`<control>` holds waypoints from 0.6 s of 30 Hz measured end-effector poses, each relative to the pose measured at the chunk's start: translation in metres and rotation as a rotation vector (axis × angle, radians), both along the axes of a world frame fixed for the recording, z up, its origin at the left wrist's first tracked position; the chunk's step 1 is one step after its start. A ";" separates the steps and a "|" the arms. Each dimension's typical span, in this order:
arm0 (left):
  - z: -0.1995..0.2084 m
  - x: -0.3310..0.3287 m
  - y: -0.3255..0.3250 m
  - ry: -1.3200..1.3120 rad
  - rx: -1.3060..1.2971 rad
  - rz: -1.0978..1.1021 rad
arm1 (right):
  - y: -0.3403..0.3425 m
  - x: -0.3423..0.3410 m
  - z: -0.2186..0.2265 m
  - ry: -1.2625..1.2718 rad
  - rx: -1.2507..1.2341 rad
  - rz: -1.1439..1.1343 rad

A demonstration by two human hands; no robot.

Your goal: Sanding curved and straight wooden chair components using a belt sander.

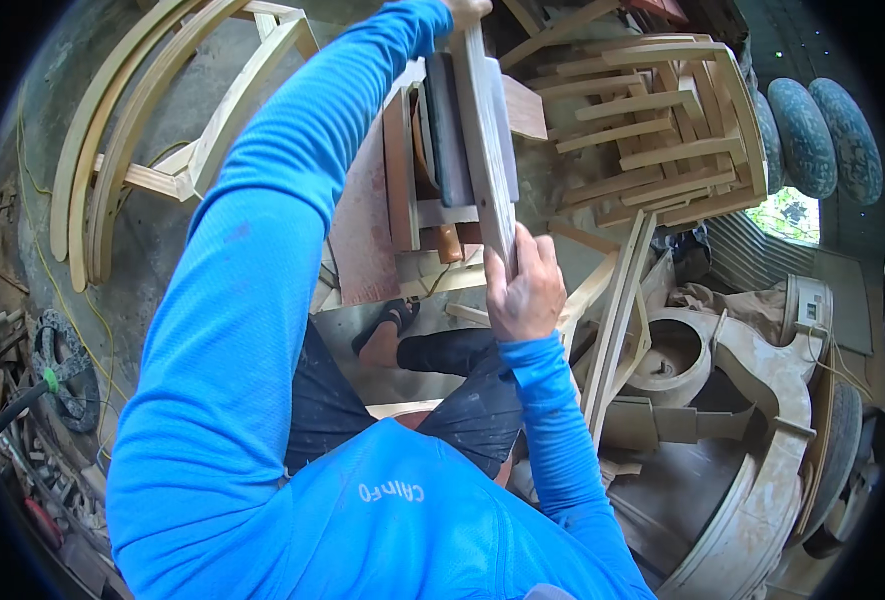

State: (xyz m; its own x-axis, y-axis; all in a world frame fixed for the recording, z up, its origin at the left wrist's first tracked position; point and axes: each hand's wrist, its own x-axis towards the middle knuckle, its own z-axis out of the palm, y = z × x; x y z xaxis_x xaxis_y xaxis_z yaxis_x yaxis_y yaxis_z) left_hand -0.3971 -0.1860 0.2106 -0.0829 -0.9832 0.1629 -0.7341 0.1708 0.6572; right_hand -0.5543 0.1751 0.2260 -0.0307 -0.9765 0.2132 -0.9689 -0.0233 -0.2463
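Observation:
A long pale wooden strip runs away from me, its narrow edge turned up. My right hand is closed round its near end, thumb on the left side. At the far end my left hand grips the strip; the picture's top edge cuts off part of this hand. Along the strip's left side stands a dark grey upright band, which looks like a sanding belt, and the strip appears to lie against it. Brown boards frame the band on its left. An orange-brown wooden handle sticks out below.
Curved wooden frames stand at the far left. Slatted wooden pieces are stacked at the far right. A large dusty band-saw-like machine lies to the right, near leaning wooden bars. A yellow cord trails along the left floor.

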 end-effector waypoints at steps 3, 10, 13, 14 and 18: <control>0.007 0.002 -0.034 0.017 -0.008 0.017 | -0.035 0.004 -0.011 0.077 -0.048 0.001; 0.020 0.002 -0.058 0.092 0.023 0.023 | -0.113 0.014 -0.031 0.028 -0.120 -0.012; 0.011 0.008 -0.066 0.145 0.036 0.036 | -0.142 0.022 -0.036 -0.015 -0.145 -0.018; 0.009 0.007 -0.067 0.145 0.050 0.040 | -0.152 0.024 -0.039 -0.030 -0.170 -0.013; 0.015 0.006 -0.070 0.181 0.082 0.042 | -0.183 0.026 -0.039 -0.022 -0.249 -0.003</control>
